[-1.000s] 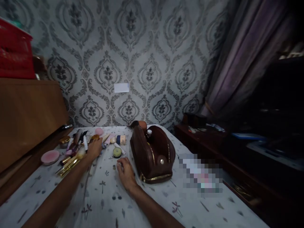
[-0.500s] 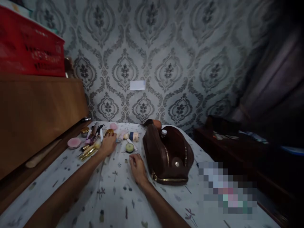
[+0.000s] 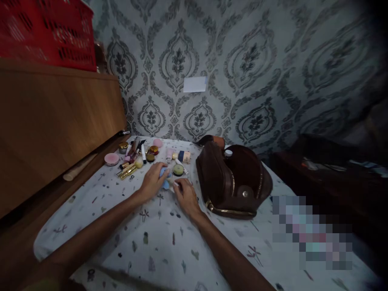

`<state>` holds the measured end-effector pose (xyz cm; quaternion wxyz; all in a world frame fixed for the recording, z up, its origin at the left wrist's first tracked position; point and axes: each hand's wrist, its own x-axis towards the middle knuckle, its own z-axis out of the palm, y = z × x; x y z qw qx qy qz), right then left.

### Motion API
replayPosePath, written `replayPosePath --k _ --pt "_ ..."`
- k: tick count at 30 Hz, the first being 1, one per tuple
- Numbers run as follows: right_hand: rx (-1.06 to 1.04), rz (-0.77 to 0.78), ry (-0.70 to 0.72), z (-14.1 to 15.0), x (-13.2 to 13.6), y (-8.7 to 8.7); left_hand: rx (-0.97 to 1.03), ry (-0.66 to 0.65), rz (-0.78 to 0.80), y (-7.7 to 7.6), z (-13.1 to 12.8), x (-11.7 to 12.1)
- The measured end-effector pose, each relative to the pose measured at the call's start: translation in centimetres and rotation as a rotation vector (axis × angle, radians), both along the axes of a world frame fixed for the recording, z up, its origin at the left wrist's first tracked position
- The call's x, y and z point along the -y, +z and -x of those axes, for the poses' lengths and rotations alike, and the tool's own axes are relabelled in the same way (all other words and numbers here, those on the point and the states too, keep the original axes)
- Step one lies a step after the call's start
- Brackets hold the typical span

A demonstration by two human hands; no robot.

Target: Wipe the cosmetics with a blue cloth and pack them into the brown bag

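My left hand [image 3: 154,180] is closed round a small light-blue item [image 3: 165,184], partly hidden by the fingers; its kind is unclear. Close beside it, my right hand [image 3: 186,197] has its fingertips pinched together at the item's right side, with something pale at the tips. Just beyond the hands lies a round green-topped jar [image 3: 178,169] with a white tube partly behind it. To the right stands a brown cosmetic bag [image 3: 215,178], unzipped and gaping, with a white-capped bottle [image 3: 228,153] inside.
Left of the hands lie a pink compact [image 3: 112,159], gold tubes [image 3: 127,171], small jars [image 3: 154,150] and a pink sponge [image 3: 157,142]. A navy-and-beige bottle [image 3: 184,156] lies behind. A wooden cabinet [image 3: 60,109] with a red basket [image 3: 69,36] borders the left side.
My left hand has come back and right from the cosmetics with the light-blue item. My right hand has met it there, fingers pinched. The view has shifted left and down.
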<state>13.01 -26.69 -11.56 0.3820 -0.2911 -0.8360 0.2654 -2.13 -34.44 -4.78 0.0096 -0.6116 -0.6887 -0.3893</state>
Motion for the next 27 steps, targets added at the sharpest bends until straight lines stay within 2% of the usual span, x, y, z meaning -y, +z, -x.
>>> replayPosePath --k 4,7,13,22,25,27 --pt "0.061 -0.083 -0.034 0.1 -0.4 -1.3 -0.162 -0.252 -0.018 -2.2 -2.9 -1.1" --pt "0.077 -0.113 -0.049 0.2 -1.0 -2.0 -0.288 -0.302 0.042 -3.4 -3.2 -1.7" --pt "0.107 -0.084 -0.042 -0.1 -1.1 -1.4 -0.392 -0.18 0.094 -4.3 0.1 -2.5" --pt "-0.04 0.057 0.035 -0.7 -0.3 -0.5 -0.313 0.106 0.117 -5.1 4.8 -2.8" --pt "-0.106 0.113 0.047 -0.6 -0.3 -0.4 -0.256 0.173 0.114 -4.8 5.8 -2.8" --pt "-0.142 0.136 0.058 -0.6 -0.2 -0.3 -0.208 0.203 0.088 -4.0 6.3 -2.6"
